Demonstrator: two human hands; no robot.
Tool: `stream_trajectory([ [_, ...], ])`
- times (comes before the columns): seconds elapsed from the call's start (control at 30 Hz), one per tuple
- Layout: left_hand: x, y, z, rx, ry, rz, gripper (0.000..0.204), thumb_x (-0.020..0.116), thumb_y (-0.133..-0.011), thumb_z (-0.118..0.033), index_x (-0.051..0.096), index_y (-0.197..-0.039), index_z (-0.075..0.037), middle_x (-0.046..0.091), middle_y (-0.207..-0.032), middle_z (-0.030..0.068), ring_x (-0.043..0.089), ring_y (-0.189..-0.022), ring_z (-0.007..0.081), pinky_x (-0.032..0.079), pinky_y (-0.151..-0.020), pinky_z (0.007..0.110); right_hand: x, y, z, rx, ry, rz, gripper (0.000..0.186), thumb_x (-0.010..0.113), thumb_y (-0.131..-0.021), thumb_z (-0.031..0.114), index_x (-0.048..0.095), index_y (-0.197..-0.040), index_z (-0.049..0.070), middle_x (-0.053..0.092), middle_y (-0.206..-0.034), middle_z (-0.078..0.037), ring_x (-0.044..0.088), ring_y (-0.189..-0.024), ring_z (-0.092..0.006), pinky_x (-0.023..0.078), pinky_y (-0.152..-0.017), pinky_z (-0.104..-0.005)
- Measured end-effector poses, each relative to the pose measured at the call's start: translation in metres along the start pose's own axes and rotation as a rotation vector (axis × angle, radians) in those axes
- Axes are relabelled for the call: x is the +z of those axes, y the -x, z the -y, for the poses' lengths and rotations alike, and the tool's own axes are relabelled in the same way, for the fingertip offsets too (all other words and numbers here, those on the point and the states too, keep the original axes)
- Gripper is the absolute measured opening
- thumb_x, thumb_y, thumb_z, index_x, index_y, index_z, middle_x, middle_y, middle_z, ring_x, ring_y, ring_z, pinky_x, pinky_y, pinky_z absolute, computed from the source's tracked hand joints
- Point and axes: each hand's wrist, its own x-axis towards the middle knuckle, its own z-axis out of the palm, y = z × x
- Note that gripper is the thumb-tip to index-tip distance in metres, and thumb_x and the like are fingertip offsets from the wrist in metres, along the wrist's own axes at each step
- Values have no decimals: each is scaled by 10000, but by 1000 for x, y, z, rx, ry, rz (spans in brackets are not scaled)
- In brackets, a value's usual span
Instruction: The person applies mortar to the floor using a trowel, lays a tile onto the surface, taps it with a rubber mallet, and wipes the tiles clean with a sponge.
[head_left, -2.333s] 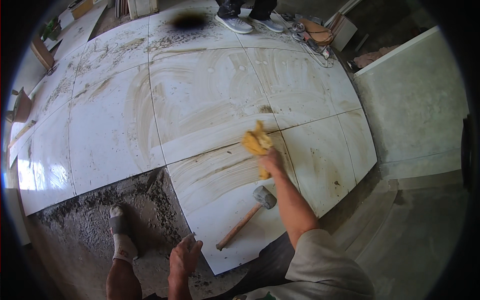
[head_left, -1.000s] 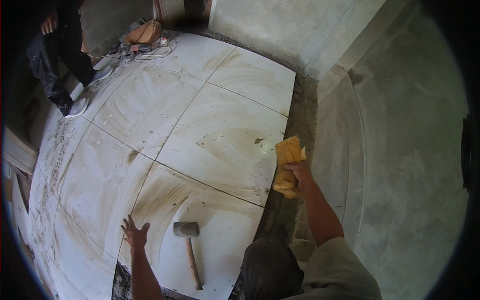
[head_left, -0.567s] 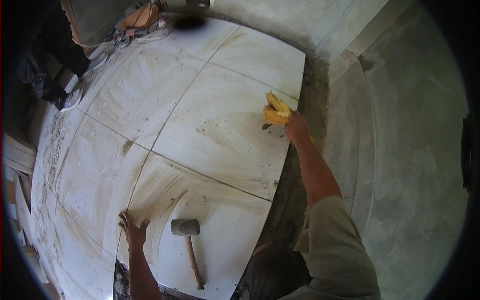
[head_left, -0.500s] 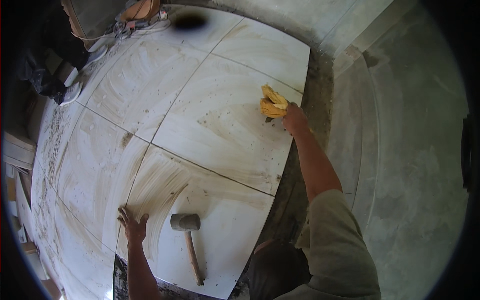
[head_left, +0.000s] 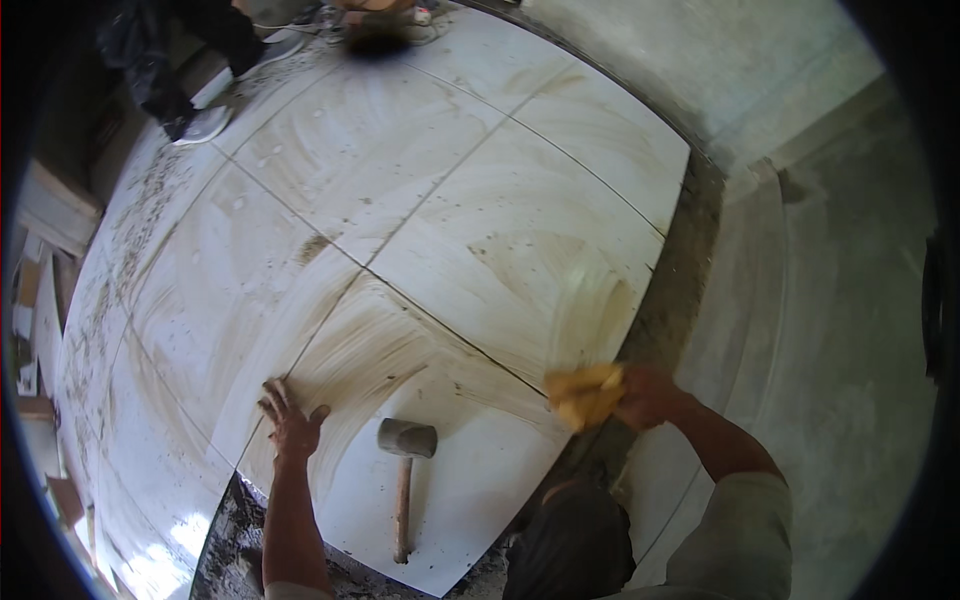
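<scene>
My right hand grips a crumpled yellow cloth at the right edge of the white floor tiles. Motion blurs the cloth a little, and a streaky smear on the tile runs up from it. My left hand rests with fingers spread on the tiles, close to a joint line. Between my hands lies a rubber mallet, its grey head away from me and its wooden handle toward me. Brown, muddy wipe marks and small crumbs cover much of the tile surface.
Another person's shoe stands at the far left on gritty tiles. Some cords and an orange-brown object lie at the back. A rough dark strip separates the tiles from the grey concrete on the right.
My right hand has swept the yellow cloth toward me, from the far part of the right tile to its near corner. The whole view has shifted; my left hand remains on the tiles.
</scene>
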Motion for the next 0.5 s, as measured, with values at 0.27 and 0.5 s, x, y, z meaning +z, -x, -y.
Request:
stream_trajectory([
  [0.27,-15,5,-14,-11,-47,40,1085,753,-770,-475,27,-1548,-261,-71,-1601,180,-6,-1439,497,362,-976,701,-60,-177,-20,501,179,-610,450,638,-757,209,593,-1151,-5,669,-1053,-234,640,-1022,-381,513,-856,-454],
  [0.5,-17,5,-17,-43,-55,83,1078,735,-785,-488,15,-1548,-244,-105,-1599,168,-36,-1441,491,339,-977,725,-51,-299,32,488,167,-625,529,624,-771,231,531,-1270,83,651,-1173,-178,619,-1110,-328,492,-931,-412],
])
